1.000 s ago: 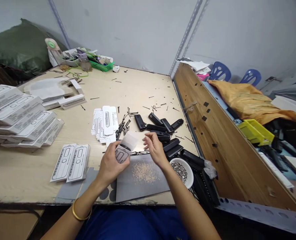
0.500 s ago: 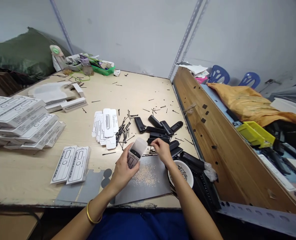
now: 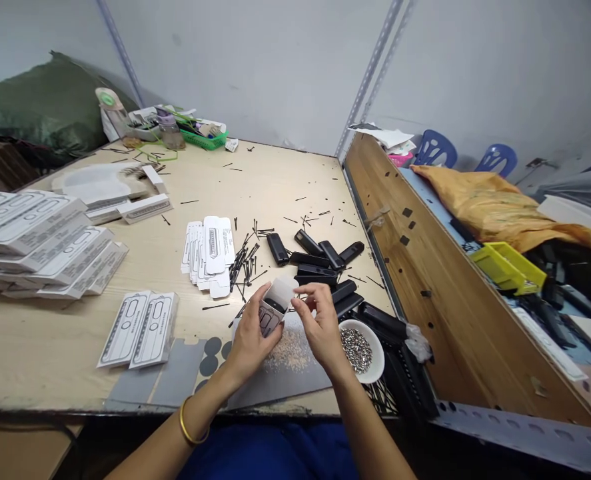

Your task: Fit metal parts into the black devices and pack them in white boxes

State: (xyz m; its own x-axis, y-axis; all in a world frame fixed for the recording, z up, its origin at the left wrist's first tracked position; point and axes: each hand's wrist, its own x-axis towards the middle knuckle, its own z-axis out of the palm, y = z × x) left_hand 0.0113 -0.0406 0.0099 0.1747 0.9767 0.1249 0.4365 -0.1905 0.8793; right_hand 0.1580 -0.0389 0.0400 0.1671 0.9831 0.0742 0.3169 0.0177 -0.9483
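My left hand [image 3: 252, 333] grips a small white printed box [image 3: 271, 319] by its sides, over the front of the table. The box's end stands open with its pale flap [image 3: 283, 289] raised, and the end of a black object [image 3: 275, 305] shows inside. My right hand [image 3: 319, 323] is at the right edge of the flap, thumb and index finger drawn together. Whatever those fingertips hold, if anything, is too small to make out. Beyond the hands lie several black oblong devices [image 3: 316, 270] and a scatter of thin black sticks [image 3: 245, 263].
A white bowl [image 3: 378, 363] of small metal parts stands right of my right hand. Flattened printed cartons [image 3: 208, 257] lie ahead. At left are two filled boxes [image 3: 140, 330] and a stack of boxes [image 3: 50, 247]. A wooden partition [image 3: 425, 267] bounds the right side.
My right hand has come left from beside the black devices to the box's flap, uncovering the bowl. My left hand still holds the box, with little shift.
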